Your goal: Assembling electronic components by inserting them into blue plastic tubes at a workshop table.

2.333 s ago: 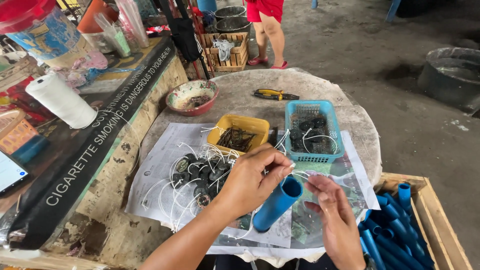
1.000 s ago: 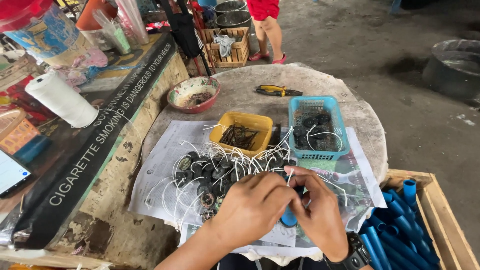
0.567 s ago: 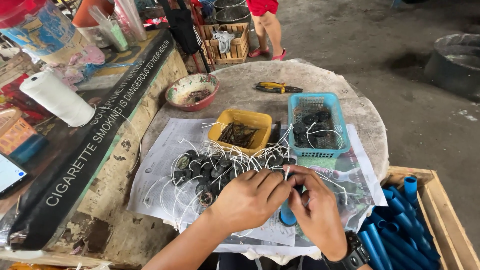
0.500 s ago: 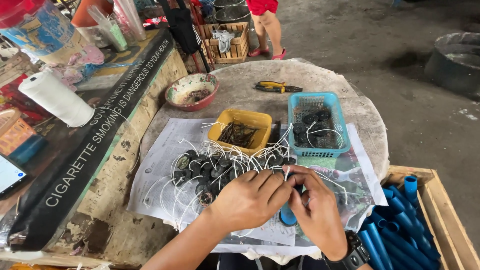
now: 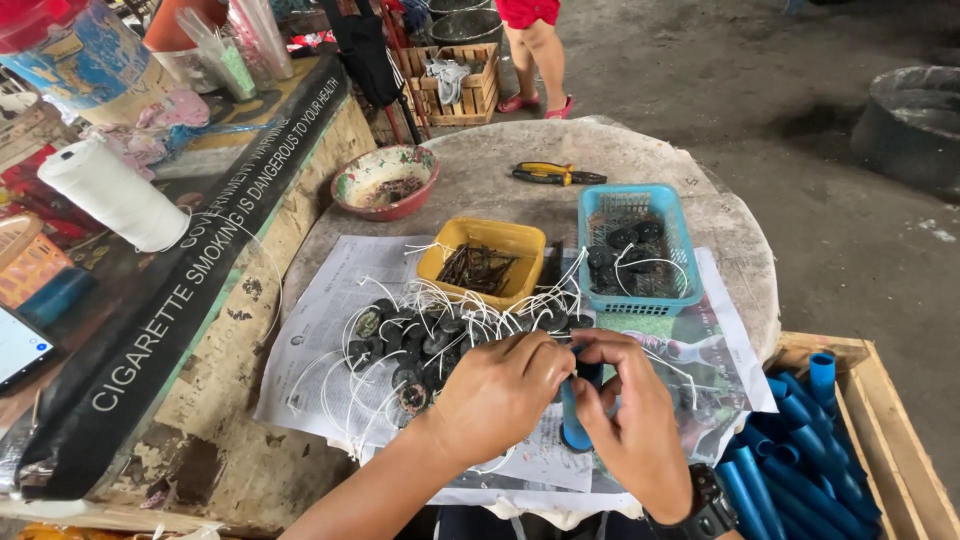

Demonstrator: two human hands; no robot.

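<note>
Both hands closed around a short blue pipe over newspaper on a round table: left hand, right hand. Just beyond, black discs with white strings, yellow tray, blue basket, pliers, bowl.

On the round table: yellow tray of nails beside blue basket, pliers behind, chipped bowl left; white string spool farther left.
</note>
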